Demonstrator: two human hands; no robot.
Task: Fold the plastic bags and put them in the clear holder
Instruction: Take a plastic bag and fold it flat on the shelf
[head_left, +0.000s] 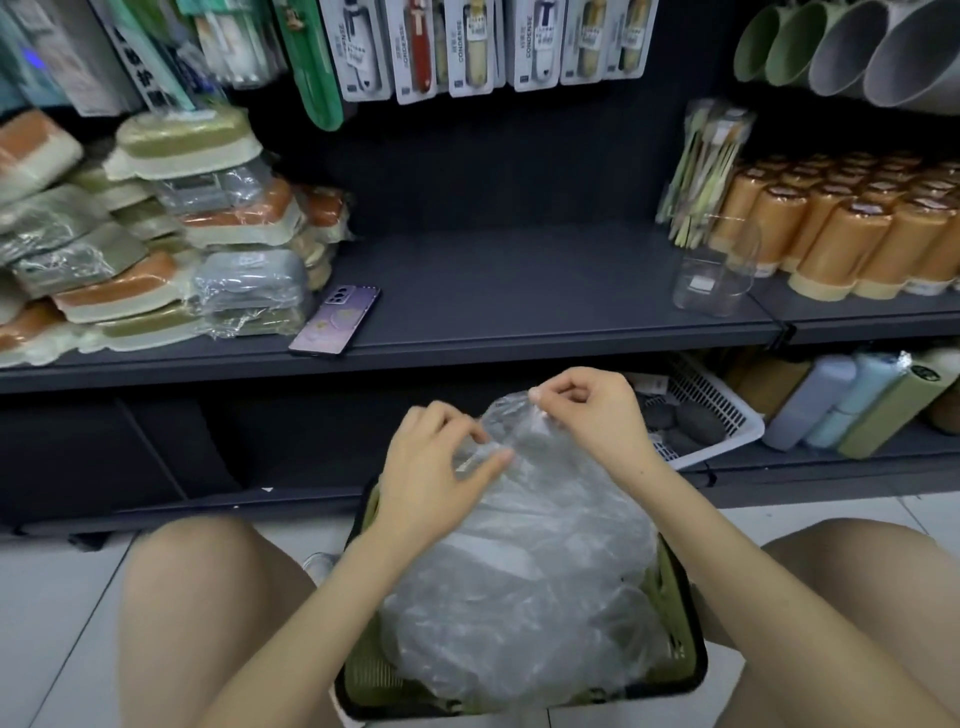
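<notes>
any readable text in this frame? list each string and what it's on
"CONDENSE": printed vertically on the hanging blister packs at the top, seen on at least two cards.
Large white characters on the dark hanging package, top left: too blurred to read.
Small labels on the blister cards, the sticker on the clear holder, the tops of the orange cups, the round logo on the green case: all too small to read.

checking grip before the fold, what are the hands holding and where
Both pinch one plastic bag at its top edge: left hand at the left side, right hand at the upper corner.
</notes>
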